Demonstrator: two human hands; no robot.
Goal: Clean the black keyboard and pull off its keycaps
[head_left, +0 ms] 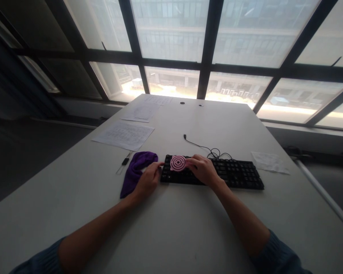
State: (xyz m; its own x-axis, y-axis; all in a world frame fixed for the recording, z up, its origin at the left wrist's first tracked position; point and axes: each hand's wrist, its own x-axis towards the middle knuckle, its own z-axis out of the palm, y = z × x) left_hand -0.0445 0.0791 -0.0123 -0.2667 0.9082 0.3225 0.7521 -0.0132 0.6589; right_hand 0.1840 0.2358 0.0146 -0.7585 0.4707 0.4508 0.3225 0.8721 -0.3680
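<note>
Pink ringed pad (177,163) sits over the keyboard (240,176) toward nine o'clock, right hand (202,168) grip clamped on it; left hand (151,177) grip, cannot tell.

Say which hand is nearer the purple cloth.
Left. The left hand is at the right edge of the purple cloth; the right hand is farther right, over the keyboard.

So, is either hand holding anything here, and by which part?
The right hand pinches the pink ringed piece by its right edge; whether the left hand grips the keyboard is unclear.
</note>
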